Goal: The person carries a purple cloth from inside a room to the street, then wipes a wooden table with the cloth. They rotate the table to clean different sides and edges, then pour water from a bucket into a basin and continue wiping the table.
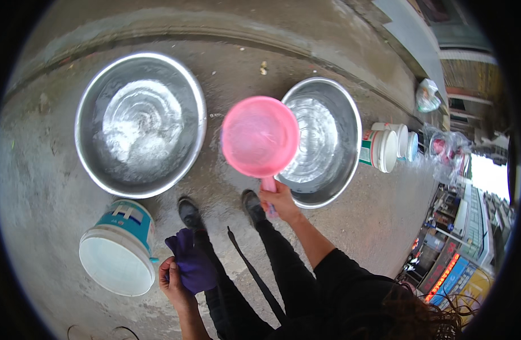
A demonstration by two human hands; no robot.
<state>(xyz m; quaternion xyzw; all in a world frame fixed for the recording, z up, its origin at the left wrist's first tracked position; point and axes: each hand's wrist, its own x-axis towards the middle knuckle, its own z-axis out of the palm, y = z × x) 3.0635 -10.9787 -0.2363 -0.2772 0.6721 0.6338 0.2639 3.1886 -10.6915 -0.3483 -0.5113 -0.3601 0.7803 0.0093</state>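
Note:
My right hand (281, 201) grips the handle of a pink plastic dipper (260, 136), which holds water and hangs over the gap between two metal basins, overlapping the right one's rim. The larger metal basin (88, 127) on the left and the smaller metal basin (352, 140) on the right stand on the wet ground with water in them. My left hand (173, 278) pinches a dark purple cloth (193, 265) between thumb and fingers, low over my legs. Beside it stands a white plastic bucket (116, 259) with a blue label.
Several white lidded buckets (386, 151) stand right of the smaller basin, with clear plastic bags (449, 148) beyond them. A raised concrete edge (226, 36) runs behind the basins. A tied plastic bag (427, 95) lies at the upper right. A dark strap (252, 272) hangs between my legs.

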